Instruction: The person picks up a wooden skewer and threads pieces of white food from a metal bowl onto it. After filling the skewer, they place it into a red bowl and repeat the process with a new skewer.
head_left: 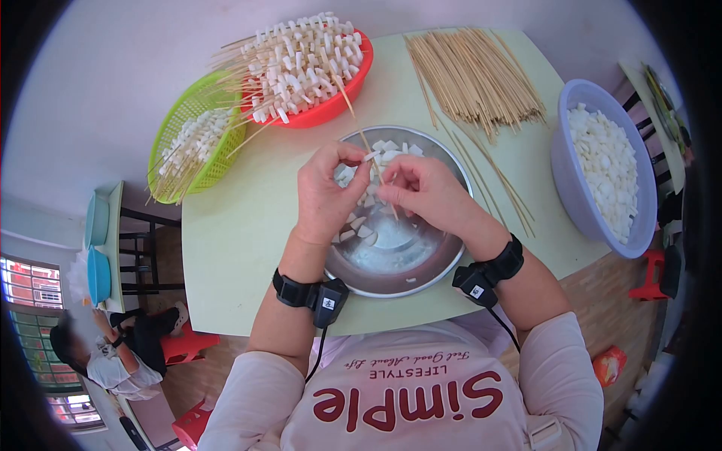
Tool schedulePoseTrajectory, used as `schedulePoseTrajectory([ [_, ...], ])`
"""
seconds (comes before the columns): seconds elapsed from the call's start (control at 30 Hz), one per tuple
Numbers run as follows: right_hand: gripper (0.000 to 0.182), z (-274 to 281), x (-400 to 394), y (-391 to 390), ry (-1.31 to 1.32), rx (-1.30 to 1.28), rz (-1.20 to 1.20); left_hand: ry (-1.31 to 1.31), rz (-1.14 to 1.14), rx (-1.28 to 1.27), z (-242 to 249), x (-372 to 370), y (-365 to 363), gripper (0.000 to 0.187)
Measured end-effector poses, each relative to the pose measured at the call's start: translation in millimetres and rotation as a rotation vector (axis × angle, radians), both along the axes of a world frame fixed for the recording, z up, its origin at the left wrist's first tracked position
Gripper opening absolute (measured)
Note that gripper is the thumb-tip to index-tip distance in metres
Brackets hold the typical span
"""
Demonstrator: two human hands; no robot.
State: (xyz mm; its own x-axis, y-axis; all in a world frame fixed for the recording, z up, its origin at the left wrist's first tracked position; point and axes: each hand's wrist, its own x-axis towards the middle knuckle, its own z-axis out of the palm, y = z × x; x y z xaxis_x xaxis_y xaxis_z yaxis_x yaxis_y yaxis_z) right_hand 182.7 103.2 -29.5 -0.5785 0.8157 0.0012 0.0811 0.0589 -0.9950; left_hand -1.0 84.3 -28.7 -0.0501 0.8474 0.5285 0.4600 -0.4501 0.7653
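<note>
Over the metal bowl, my left hand pinches a small white food piece at a bamboo skewer. My right hand is closed around the same skewer with thumb and fingers, just below that piece. The skewer slants from the far upper left down toward the bowl. Cut white pieces lie in the bowl, mostly at its far and left side; my hands hide some of them.
Behind the bowl stands a red basin piled with loaded skewers, beside a green basket with more. A bundle of bare skewers lies at the back right. A purple tub of white pieces stands right. Someone sits at left.
</note>
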Motion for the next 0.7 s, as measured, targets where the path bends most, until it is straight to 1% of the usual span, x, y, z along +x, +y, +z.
schedulePoseTrajectory([
  [0.03, 0.017, 2.7, -1.0, -0.2, 0.000, -0.002, 0.000, 0.000, 0.000, -0.002, 0.7, 0.0, -0.6, 0.014],
  [0.1, 0.022, 10.4, -3.6, -1.1, 0.211, -0.077, -0.254, -0.005, -0.128, -0.107, 4.6, -0.2, -2.4, 0.013],
  [0.13, 0.022, 8.9, -2.8, 0.3, 0.210, -0.080, -0.258, -0.005, -0.131, -0.111, 7.7, 0.4, -2.9, 0.013],
  [0.2, 0.027, 4.2, 0.7, 5.4, 0.259, -0.202, -0.181, 0.112, -0.310, -0.099, 13.0, 1.7, -2.8, 0.014],
  [0.23, 0.027, 3.8, 2.6, 6.9, 0.259, -0.202, -0.182, 0.112, -0.311, -0.099, 13.4, 1.3, -2.9, 0.014],
  [0.3, 0.027, 3.3, 5.2, 9.0, 0.312, -0.258, -0.193, 0.016, -0.116, -0.095, 14.3, -1.1, -3.9, 0.013],
  [0.33, 0.027, 3.0, 5.9, 10.5, 0.313, -0.258, -0.193, 0.017, -0.116, -0.095, 12.6, -3.5, -2.9, 0.013],
  [0.4, 0.026, 2.2, 7.0, 13.1, 0.312, -0.365, -0.188, 0.087, 0.084, -0.127, 4.4, -9.5, 1.8, 0.015],
  [0.43, 0.026, 1.8, 7.3, 13.4, 0.313, -0.365, -0.189, 0.087, 0.083, -0.127, 0.5, -12.1, 3.1, 0.015],
  [0.5, 0.025, 1.1, 7.2, 13.3, 0.511, -0.460, -0.172, 0.490, 0.042, -0.199, -4.3, -15.4, 4.2, 0.017],
  [0.53, 0.025, 2.1, 7.0, 13.1, 0.511, -0.461, -0.173, 0.490, 0.042, -0.200, -3.5, -14.7, 3.0, 0.017],
  [0.6, 0.025, 4.8, 6.5, 12.9, 0.456, -0.414, -0.208, 0.675, 0.029, -0.121, 0.4, -11.4, -0.5, 0.019],
  [0.7, 0.024, 3.8, 6.3, 11.9, 0.410, -0.363, -0.204, 0.735, 0.016, -0.188, -1.0, -10.2, -1.3, 0.021],
])
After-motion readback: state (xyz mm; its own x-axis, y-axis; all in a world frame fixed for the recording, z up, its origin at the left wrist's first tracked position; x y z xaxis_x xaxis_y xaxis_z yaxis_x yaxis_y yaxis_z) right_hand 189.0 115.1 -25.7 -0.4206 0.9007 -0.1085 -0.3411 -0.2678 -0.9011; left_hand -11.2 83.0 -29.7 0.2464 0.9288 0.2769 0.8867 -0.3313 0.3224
